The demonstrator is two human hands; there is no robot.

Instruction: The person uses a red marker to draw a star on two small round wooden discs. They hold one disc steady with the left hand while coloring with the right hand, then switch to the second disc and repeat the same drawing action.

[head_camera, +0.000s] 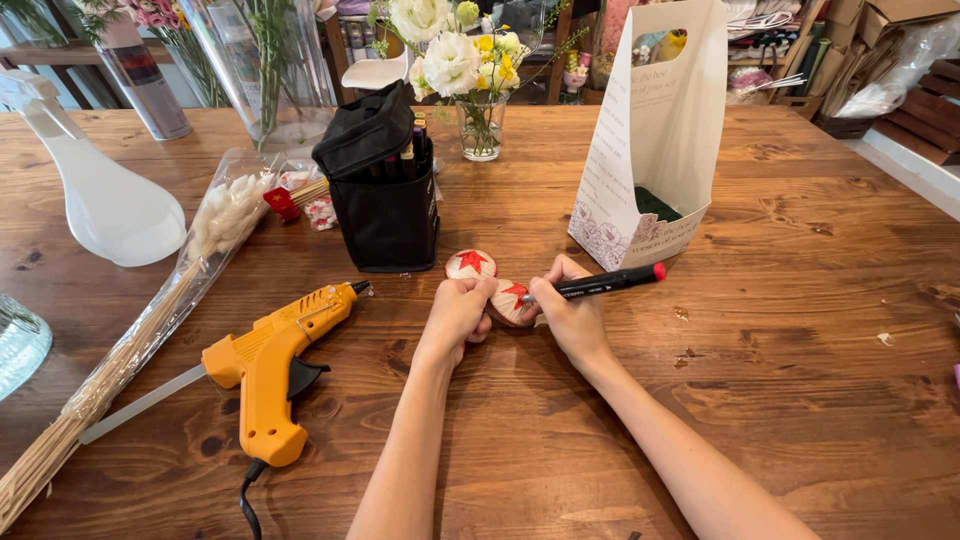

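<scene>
The left hand (458,312) closes its grip on a round painted disc (510,300), steadying it at nine o'clock of the right hand (570,315), whose grip holds a red-capped marker (600,285) to it.

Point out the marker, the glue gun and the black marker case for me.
marker (600,285): head view, mid-barrel.
glue gun (275,365): head view, orange body.
black marker case (385,215): head view, front wall.

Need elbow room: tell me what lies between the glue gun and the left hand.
Head view: only bare wooden table lies between the orange glue gun and the left hand.
</scene>
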